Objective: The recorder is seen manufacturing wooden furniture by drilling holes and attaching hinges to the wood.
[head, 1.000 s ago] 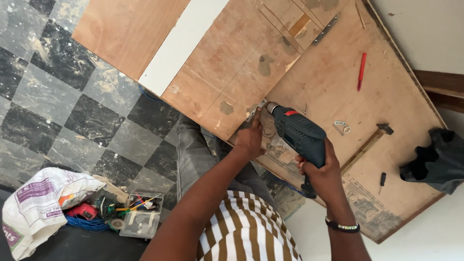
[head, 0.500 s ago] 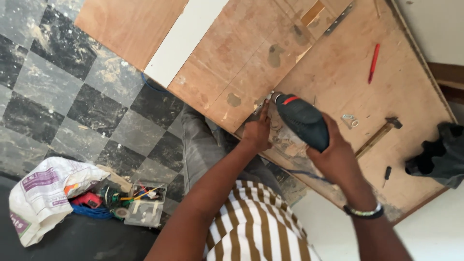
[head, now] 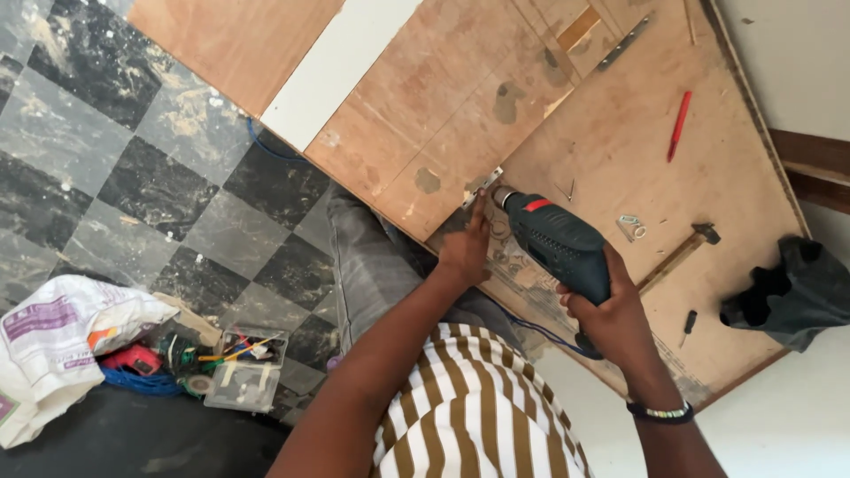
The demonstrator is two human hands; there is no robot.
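My right hand (head: 611, 310) grips a dark blue-green electric drill (head: 558, 243) with a red mark. Its tip points at a small metal hinge (head: 482, 186) at the edge of a brown wooden panel (head: 443, 115). My left hand (head: 467, 248) rests just left of the drill's tip, fingers at the panel's edge by the hinge. The panel lies on a larger worn plywood board (head: 637, 177). A white strip (head: 336, 71) runs across the panel.
On the board lie a red pencil (head: 678, 126), a hammer (head: 677, 257), a small screwdriver (head: 688, 326), a metal bit (head: 630, 227) and a black cloth (head: 784, 296). On the checkered floor sit a white bag (head: 62, 341) and a clear box of small parts (head: 243, 372).
The view has shifted slightly; my hands and the drill stay at the hinge, with the drill's tip a little nearer the panel's edge.
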